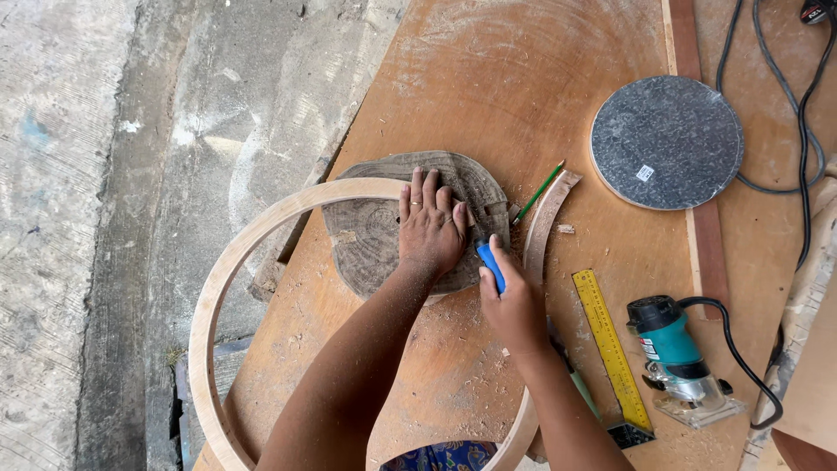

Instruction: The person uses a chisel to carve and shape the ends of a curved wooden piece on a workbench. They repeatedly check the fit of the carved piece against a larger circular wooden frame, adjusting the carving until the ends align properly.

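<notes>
While my right hand (pixel 514 307) closes around a blue-handled tool (pixel 490 264) and my left hand (pixel 431 228) presses flat, fingers spread, I steady the rough grey-brown wood slab (pixel 366 235) on the plywood bench (pixel 488 105), judging it heavy, stiff, best held from above.

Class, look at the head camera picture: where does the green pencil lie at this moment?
The green pencil lies on the plywood board, just right of the round wood slab and left of the curved wooden strip, beyond the right hand.
</notes>
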